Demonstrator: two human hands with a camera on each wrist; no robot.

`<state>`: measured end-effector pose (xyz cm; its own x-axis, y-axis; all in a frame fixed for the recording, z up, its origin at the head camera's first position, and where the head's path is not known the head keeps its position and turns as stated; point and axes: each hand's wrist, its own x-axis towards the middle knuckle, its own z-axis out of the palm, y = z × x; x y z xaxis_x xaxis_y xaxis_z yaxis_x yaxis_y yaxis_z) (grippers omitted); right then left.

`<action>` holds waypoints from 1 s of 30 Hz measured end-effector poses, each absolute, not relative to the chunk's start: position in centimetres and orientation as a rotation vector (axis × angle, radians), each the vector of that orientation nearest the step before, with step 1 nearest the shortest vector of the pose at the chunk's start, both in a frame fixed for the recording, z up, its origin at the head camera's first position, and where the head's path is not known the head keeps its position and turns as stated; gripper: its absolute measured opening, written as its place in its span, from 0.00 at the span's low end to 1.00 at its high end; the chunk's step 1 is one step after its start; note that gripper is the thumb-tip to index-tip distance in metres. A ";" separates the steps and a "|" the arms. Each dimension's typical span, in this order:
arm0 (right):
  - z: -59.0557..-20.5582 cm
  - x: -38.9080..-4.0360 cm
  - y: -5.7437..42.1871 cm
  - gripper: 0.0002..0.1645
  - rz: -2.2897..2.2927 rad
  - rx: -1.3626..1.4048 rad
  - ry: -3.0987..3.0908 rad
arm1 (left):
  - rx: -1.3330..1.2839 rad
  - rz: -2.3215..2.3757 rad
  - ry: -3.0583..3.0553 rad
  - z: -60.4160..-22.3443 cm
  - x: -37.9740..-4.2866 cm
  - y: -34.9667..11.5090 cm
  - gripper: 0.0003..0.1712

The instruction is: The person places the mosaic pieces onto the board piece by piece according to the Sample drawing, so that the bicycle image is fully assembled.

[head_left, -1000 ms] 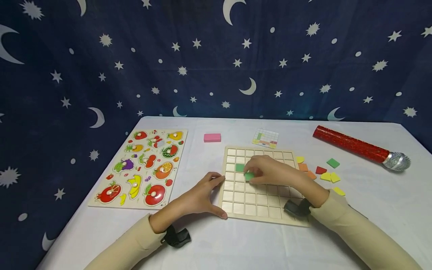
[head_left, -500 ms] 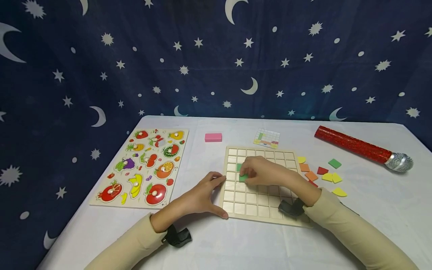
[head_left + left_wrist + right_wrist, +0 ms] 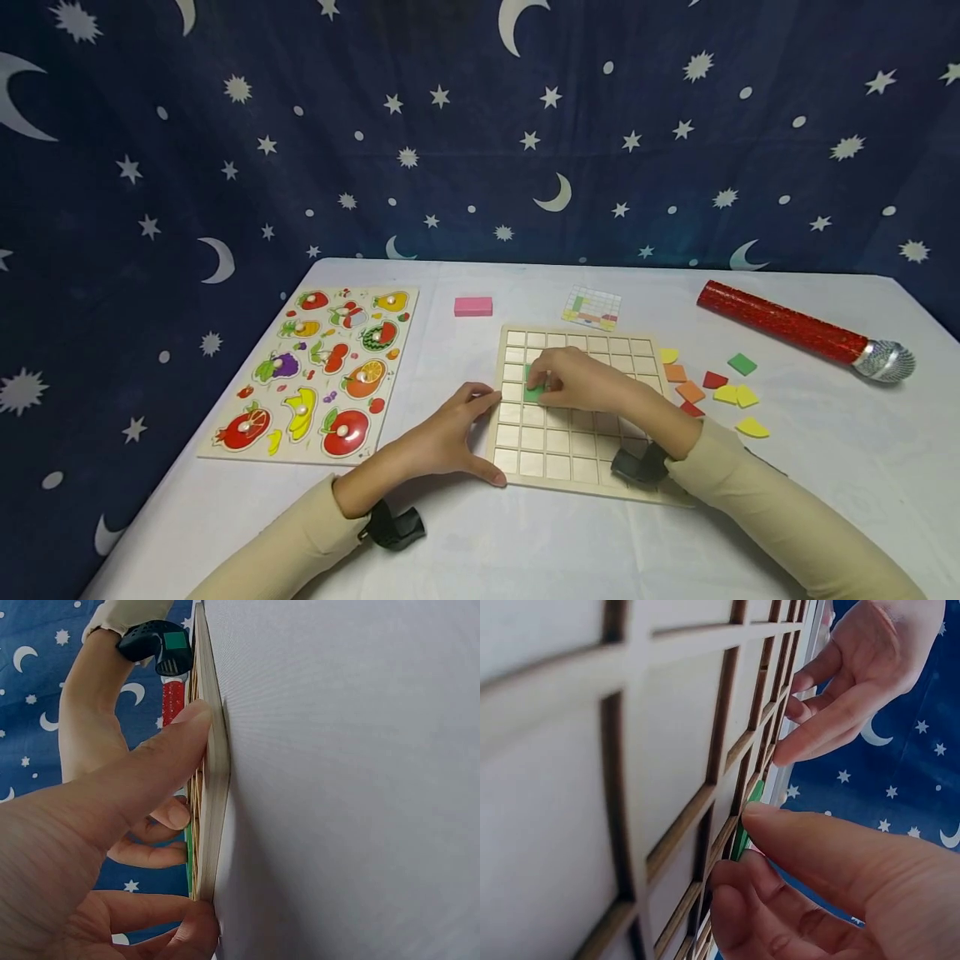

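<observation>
My right hand [image 3: 576, 379] is over the upper left of a wooden grid board [image 3: 558, 443], fingers curled down. Thumb and fingers pinch a green square tile [image 3: 533, 396] at a cell in the second column; the right wrist view shows the green tile [image 3: 747, 825] between thumb and fingertips, close to the grid. Just above it, a sliver of another green tile [image 3: 527, 372] shows, mostly hidden by my fingers. My left hand [image 3: 448, 433] is spread along the board's left edge, its thumb touching the near corner and its fingers resting higher up.
Loose yellow, orange, red and green tiles [image 3: 690, 392] lie right of the board. A patterned grid card [image 3: 591, 307] and a pink block [image 3: 473, 307] lie behind. A fruit puzzle [image 3: 315, 375] is at the left, a red glittery microphone [image 3: 787, 325] at the right.
My right hand has shifted left with the green tile, from the third column to the second, below the other green tile. My left hand stays at the board's edge.
</observation>
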<state>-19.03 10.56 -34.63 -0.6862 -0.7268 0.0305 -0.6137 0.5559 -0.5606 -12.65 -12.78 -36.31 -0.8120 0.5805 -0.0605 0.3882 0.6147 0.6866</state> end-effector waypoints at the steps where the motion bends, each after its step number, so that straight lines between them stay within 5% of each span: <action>1: -34.6 -19.0 10.6 0.08 -0.810 -1.092 2.576 | 0.790 0.995 2.562 -36.3 -12.7 -12.8 0.61; 30: -32.7 -17.6 15.2 0.13 -0.844 -0.918 2.638 | 0.775 1.004 2.574 -36.5 -12.5 -12.7 0.61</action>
<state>-17.64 15.16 -32.66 -0.7799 -0.6256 -0.0208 -0.4974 0.6395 -0.5862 -12.53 -12.68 -36.45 -0.8199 0.5697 -0.0555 0.3817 0.6165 0.6886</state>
